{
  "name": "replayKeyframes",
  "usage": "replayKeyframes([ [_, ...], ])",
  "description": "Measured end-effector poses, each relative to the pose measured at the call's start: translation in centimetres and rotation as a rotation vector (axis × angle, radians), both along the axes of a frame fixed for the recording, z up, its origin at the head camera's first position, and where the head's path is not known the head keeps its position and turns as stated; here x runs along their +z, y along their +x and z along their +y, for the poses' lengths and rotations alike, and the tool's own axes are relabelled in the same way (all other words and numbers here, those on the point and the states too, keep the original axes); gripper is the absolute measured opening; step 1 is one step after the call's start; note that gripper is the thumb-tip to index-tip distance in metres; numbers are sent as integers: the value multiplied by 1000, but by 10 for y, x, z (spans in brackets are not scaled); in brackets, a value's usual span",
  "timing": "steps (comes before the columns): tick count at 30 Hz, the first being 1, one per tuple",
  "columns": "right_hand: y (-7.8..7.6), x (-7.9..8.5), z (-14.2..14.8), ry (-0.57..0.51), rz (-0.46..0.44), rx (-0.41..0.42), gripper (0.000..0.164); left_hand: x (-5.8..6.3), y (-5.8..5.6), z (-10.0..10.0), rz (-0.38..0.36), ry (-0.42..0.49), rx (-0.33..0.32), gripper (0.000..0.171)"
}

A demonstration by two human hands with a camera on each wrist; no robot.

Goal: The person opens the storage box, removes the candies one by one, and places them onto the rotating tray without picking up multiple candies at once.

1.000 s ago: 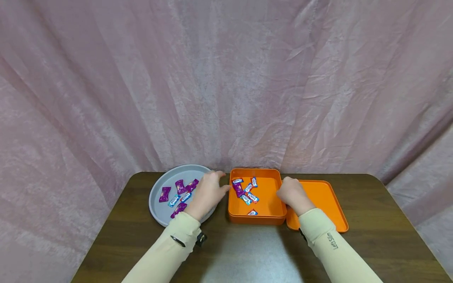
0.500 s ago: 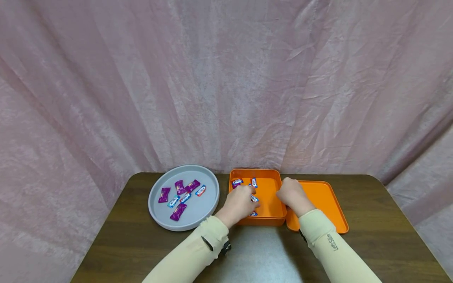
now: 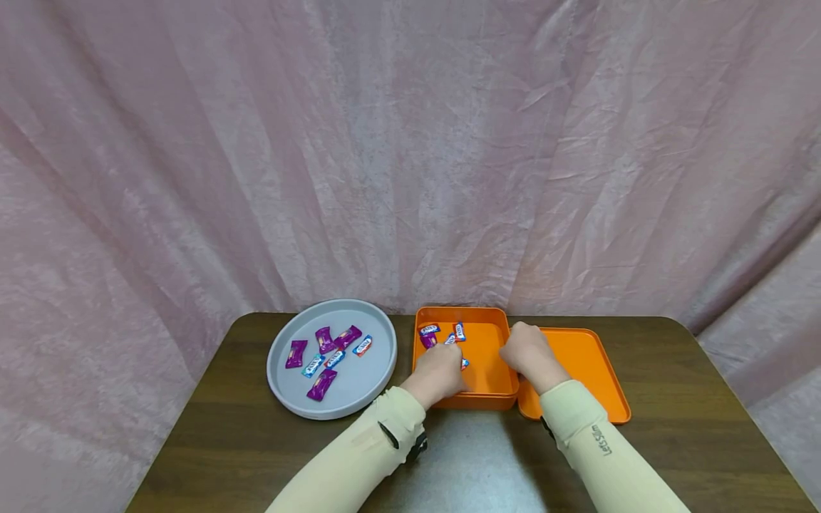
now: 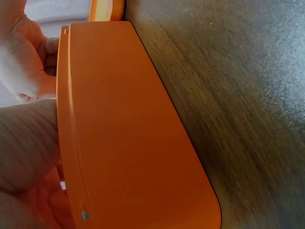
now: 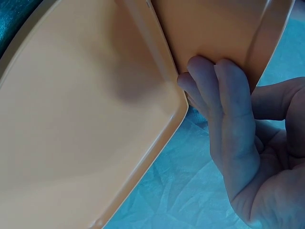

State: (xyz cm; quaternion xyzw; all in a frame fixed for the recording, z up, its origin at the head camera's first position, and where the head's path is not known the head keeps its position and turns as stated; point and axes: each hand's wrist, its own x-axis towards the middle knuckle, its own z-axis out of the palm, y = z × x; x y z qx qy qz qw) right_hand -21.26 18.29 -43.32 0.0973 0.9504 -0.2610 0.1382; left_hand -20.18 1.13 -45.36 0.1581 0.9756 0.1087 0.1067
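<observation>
My left hand (image 3: 439,370) reaches down into an orange box (image 3: 477,403), near its front wall. In the left wrist view that wall hides its fingertips, so I cannot tell whether they pinch a candy. Beyond the hand, small blue-and-white wrapped candies (image 3: 459,331) and a purple-wrapped candy (image 3: 427,340) lie on the box floor. My right hand (image 3: 531,353) grips the box's right wall; in the right wrist view several fingers (image 5: 233,105) lie along the outside and the thumb is over the rim.
Left of the box stands a round grey tray (image 3: 362,392) with several purple candies (image 3: 322,385) and blue-and-white candies (image 3: 363,345). A flat orange lid (image 3: 586,363) lies against the box's right side. Behind the wooden table (image 3: 212,442) hangs a pink curtain (image 3: 410,157).
My left hand has moved right from over the grey tray into the box, then lower towards the front wall, its fingers drawing together. A blue-and-white candy now shows on the tray. My right hand stays put.
</observation>
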Motion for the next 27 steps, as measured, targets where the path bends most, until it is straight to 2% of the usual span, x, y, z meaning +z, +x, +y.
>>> replayKeyframes([
  [5, -1, 0, 0, 11, 3, 5, 17, 0, -1, 1, -21, -12, 0, 33],
  [12, -1, -3, 1, 12, -5, 6, 15, 1, -1, -1, -70, 29, -5, 21],
  [21, -1, -4, 1, 18, 13, 3, 18, -2, -2, 0, -146, 82, 32, 28],
  [27, -1, -5, 1, 20, 22, 4, 16, -4, -4, 0, -126, 122, 33, 22],
])
